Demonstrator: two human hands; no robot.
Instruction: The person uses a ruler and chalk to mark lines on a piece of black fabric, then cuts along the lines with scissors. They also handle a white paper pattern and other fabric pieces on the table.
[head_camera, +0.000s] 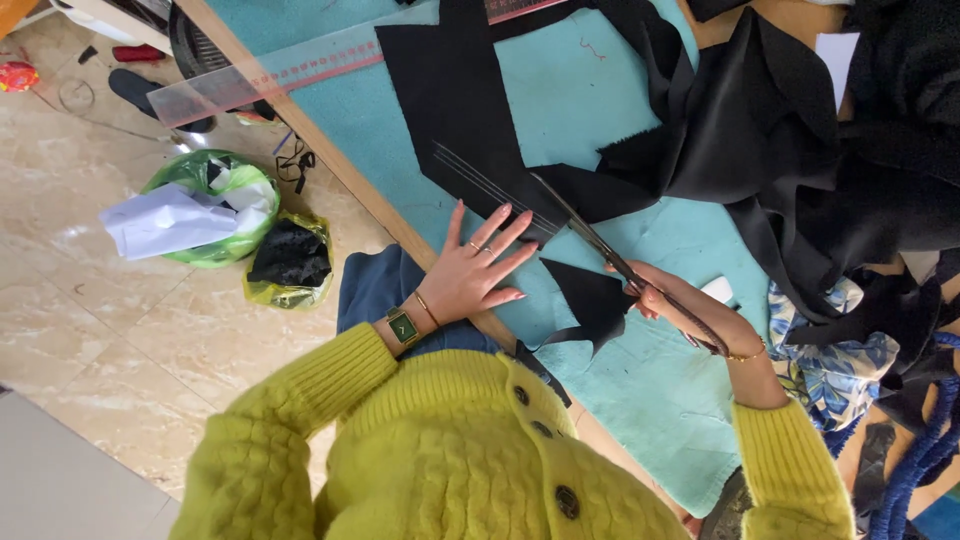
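Sweater (450, 450): yours, yellow, nearest.
Left hand (470, 275): grip wide, flat on black fabric (450, 100).
Right hand (655, 295): grip holding scissors (600, 245).
Surface (640, 390): teal.

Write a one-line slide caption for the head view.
Right hand cuts black fabric with scissors while left hand presses it flat on the teal table cover.

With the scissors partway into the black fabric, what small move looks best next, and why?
Probably close the long metal scissors and slide them forward along the pale chalk lines. The right hand holds the handles with the blades angled into the black fabric piece, the left hand presses flat on the turquoise table cover beside the cut, and a cut black scrap already lies loose.
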